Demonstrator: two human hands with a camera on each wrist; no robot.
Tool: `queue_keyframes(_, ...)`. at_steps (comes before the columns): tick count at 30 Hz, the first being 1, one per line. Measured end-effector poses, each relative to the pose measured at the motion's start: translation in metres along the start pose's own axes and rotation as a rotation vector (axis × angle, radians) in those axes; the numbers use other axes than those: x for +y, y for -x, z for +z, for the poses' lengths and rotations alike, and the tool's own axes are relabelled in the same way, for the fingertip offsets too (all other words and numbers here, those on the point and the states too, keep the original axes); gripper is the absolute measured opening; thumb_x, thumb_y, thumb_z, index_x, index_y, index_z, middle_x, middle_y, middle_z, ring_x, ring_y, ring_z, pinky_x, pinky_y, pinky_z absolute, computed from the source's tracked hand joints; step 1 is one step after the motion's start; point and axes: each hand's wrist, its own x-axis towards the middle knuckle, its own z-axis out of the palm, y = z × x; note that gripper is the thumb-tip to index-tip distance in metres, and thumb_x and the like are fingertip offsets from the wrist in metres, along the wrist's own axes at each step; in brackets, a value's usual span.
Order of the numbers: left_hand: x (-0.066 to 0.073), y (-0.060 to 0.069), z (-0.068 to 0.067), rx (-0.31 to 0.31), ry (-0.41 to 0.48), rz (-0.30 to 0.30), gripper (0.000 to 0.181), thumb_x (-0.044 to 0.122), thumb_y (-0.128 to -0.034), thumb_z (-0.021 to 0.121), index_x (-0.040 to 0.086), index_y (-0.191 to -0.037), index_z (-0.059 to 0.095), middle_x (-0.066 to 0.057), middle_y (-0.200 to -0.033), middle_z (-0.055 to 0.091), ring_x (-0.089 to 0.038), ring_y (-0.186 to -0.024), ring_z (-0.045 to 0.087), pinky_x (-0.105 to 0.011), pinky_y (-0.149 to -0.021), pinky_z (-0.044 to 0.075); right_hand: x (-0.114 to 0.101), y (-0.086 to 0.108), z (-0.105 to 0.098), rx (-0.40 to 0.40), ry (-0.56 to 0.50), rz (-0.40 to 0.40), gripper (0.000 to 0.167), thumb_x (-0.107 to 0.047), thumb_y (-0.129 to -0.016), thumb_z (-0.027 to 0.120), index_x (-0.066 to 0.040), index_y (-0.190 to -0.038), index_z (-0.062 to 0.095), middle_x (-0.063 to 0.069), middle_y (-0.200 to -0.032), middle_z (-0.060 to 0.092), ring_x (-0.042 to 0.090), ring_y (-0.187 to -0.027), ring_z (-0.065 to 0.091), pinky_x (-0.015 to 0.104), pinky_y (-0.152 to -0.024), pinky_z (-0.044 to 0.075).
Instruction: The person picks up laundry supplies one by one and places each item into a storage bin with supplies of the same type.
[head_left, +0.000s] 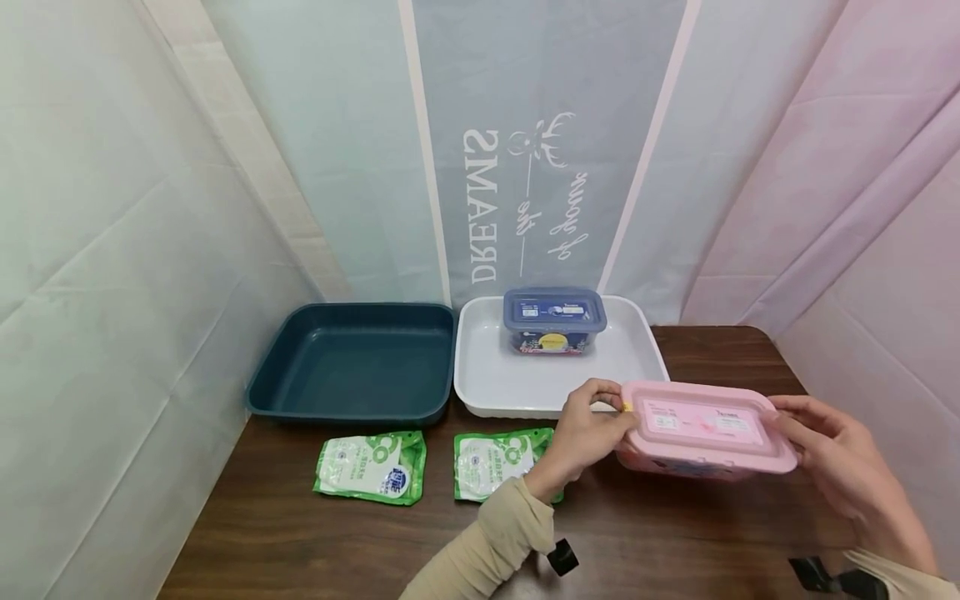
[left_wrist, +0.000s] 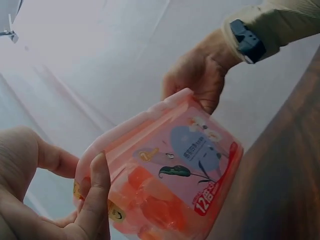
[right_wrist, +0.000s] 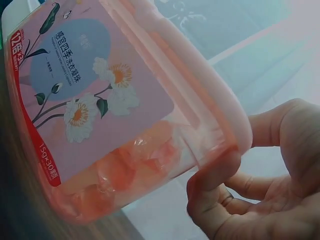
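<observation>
Both hands hold a pink lidded tub of laundry pods (head_left: pixel 697 429) by its two ends, apparently a little above the brown table. My left hand (head_left: pixel 588 433) pinches the left end at the lid's rim. At the opposite end, the right hand (head_left: pixel 840 458) grips the rim between thumb and fingers. In the left wrist view, orange-pink pods show through the clear wall of the tub (left_wrist: pixel 170 175), beside the left hand (left_wrist: pixel 40 185). The right wrist view shows the flowered label on the tub (right_wrist: pixel 100 100), with the right hand (right_wrist: pixel 270 195) at its lower corner.
A white tray (head_left: pixel 487 379) behind holds a blue lidded tub (head_left: pixel 555 321). Left of it stands a dark teal tray (head_left: pixel 352 408). Two green-and-white pouches (head_left: pixel 367 468) lie in front, the right pouch (head_left: pixel 487 467) partly behind the left arm. Curtains surround the table (head_left: pixel 300 542).
</observation>
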Motion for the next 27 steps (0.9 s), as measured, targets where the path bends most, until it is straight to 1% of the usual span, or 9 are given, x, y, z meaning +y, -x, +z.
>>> queue_keyframes(5, 0.011, -0.003, -0.014, -0.037, 0.066, 0.007, 0.03, -0.002, -0.0883, 0.07, 0.003, -0.117, 0.064, -0.001, -0.101, 0.058, -0.01, -0.069, 0.066, -0.022, -0.059, 0.058, -0.008, -0.007, 0.015, 0.011, -0.037, -0.018, 0.029, 0.001, -0.107, 0.059, -0.019, -0.112, 0.079, -0.006, -0.099, 0.074, 0.009, -0.077, 0.069, 0.025, -0.06, 0.06)
queue_keyframes(7, 0.014, -0.004, -0.019, -0.036, 0.089, 0.009, 0.03, -0.002, -0.0885, 0.069, 0.002, -0.118, 0.065, -0.002, -0.101, 0.058, -0.011, -0.067, 0.066, -0.023, -0.059, 0.059, -0.011, -0.01, 0.02, 0.002, -0.061, -0.03, 0.03, 0.003, -0.107, 0.058, -0.018, -0.113, 0.08, -0.006, -0.101, 0.075, 0.009, -0.078, 0.07, 0.025, -0.061, 0.06)
queue_keyframes(13, 0.022, -0.005, -0.034, -0.001, 0.13, 0.025, 0.035, -0.004, -0.0878, 0.067, -0.004, -0.123, 0.066, -0.004, -0.101, 0.058, -0.013, -0.063, 0.064, -0.023, -0.056, 0.059, -0.015, -0.018, 0.035, -0.064, -0.13, -0.064, 0.032, 0.006, -0.107, 0.055, -0.012, -0.118, 0.079, -0.003, -0.107, 0.075, 0.01, -0.083, 0.073, 0.026, -0.065, 0.063)
queue_keyframes(17, 0.027, -0.007, -0.043, 0.029, 0.145, 0.051, 0.039, -0.006, -0.0855, 0.067, -0.007, -0.125, 0.066, -0.006, -0.1, 0.058, -0.014, -0.066, 0.063, -0.024, -0.056, 0.06, -0.016, -0.024, 0.045, -0.106, -0.177, -0.094, 0.033, 0.008, -0.107, 0.053, -0.009, -0.122, 0.077, -0.001, -0.112, 0.074, 0.011, -0.087, 0.073, 0.026, -0.068, 0.063)
queue_keyframes(21, 0.033, -0.007, -0.053, 0.049, 0.137, 0.081, 0.042, -0.004, -0.0857, 0.067, -0.006, -0.127, 0.067, -0.007, -0.102, 0.06, -0.014, -0.07, 0.063, -0.025, -0.057, 0.061, -0.018, -0.03, 0.054, -0.125, -0.242, -0.13, 0.033, 0.012, -0.106, 0.052, -0.005, -0.122, 0.076, 0.002, -0.112, 0.075, 0.013, -0.087, 0.075, 0.027, -0.069, 0.064)
queue_keyframes(27, 0.043, -0.005, -0.068, 0.053, 0.131, 0.104, 0.041, -0.001, -0.0906, 0.069, -0.003, -0.132, 0.069, -0.007, -0.106, 0.06, -0.014, -0.074, 0.067, -0.026, -0.063, 0.063, -0.022, -0.036, 0.068, -0.186, -0.345, -0.193, 0.038, 0.018, -0.104, 0.048, 0.002, -0.126, 0.074, 0.007, -0.118, 0.074, 0.017, -0.093, 0.076, 0.028, -0.073, 0.065)
